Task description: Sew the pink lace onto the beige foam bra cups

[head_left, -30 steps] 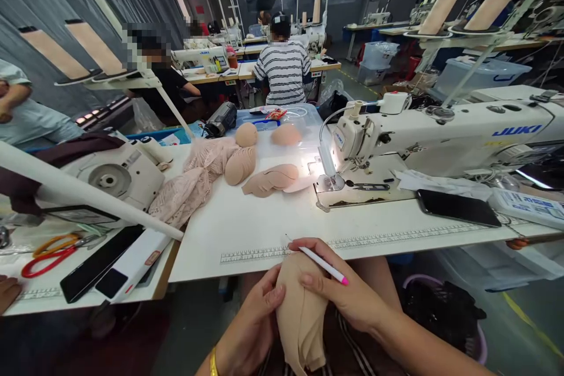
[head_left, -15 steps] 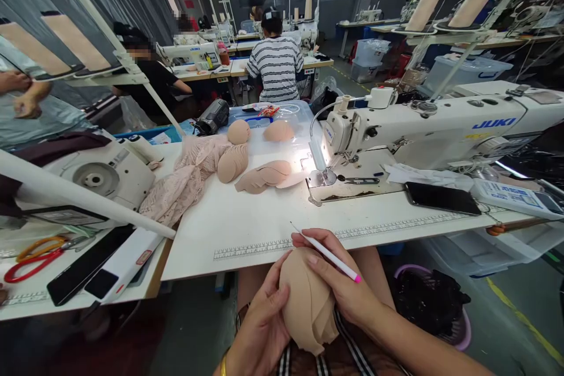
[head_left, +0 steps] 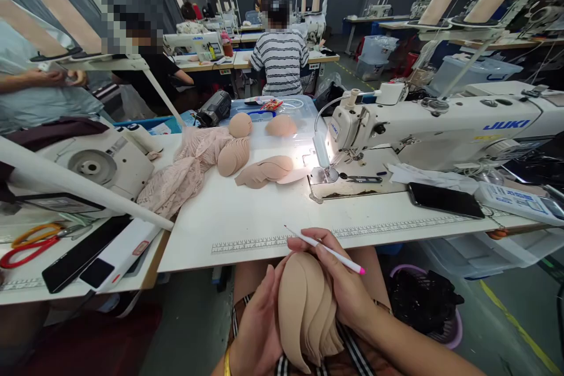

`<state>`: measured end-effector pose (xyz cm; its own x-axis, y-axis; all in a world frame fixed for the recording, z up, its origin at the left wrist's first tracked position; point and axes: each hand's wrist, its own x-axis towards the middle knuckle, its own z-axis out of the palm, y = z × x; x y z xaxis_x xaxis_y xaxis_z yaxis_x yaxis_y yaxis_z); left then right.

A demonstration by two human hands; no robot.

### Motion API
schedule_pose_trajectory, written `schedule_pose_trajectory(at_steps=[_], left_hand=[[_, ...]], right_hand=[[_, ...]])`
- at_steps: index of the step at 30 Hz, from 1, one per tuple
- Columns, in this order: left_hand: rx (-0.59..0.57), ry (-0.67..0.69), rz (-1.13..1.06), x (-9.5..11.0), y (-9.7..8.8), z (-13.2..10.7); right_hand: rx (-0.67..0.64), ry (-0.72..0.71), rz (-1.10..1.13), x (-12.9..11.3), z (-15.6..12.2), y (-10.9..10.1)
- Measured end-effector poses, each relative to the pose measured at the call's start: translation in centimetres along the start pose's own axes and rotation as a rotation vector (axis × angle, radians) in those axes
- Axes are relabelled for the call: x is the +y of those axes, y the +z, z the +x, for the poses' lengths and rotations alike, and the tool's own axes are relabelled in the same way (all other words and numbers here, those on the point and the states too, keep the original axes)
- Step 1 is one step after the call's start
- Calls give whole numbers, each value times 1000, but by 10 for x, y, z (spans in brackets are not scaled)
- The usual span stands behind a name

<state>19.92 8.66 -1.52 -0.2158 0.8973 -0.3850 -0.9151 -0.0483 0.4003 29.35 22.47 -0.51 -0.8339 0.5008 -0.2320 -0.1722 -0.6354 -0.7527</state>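
Note:
A fanned stack of several beige foam bra cups stands on edge over my lap, below the table's front edge. My left hand cups the stack from the left, fingers closed against it. My right hand presses the stack from the right and also pinches a white pen with a pink cap between its fingers. More beige cups and pink lace fabric lie on the white table.
A white JUKI sewing machine with a lit lamp stands at the right, a black phone in front of it. At the left are scissors, another phone and a second machine. Other workers sit further back. A basket sits on the floor.
The cups in my hands have spread from a rounded bundle into a fan held on edge. Both hands shifted slightly around the stack; the pen stays in my right hand.

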Motion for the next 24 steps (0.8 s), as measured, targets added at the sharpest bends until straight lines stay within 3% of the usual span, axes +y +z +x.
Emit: schedule_pose_trajectory(at_steps=[6, 11, 18, 24], left_hand=[[-19, -13, 34, -1, -5, 0], [-1, -39, -66, -8, -15, 8], [44, -4, -84, -6, -8, 16], [-23, 40, -135, 0, -1, 18]], right_hand=[[17, 3, -6, -8, 6, 4], [79, -37, 31, -5, 10, 3], [-89, -164, -317, -15, 5, -1], [25, -296, -424, -15, 5, -9]])
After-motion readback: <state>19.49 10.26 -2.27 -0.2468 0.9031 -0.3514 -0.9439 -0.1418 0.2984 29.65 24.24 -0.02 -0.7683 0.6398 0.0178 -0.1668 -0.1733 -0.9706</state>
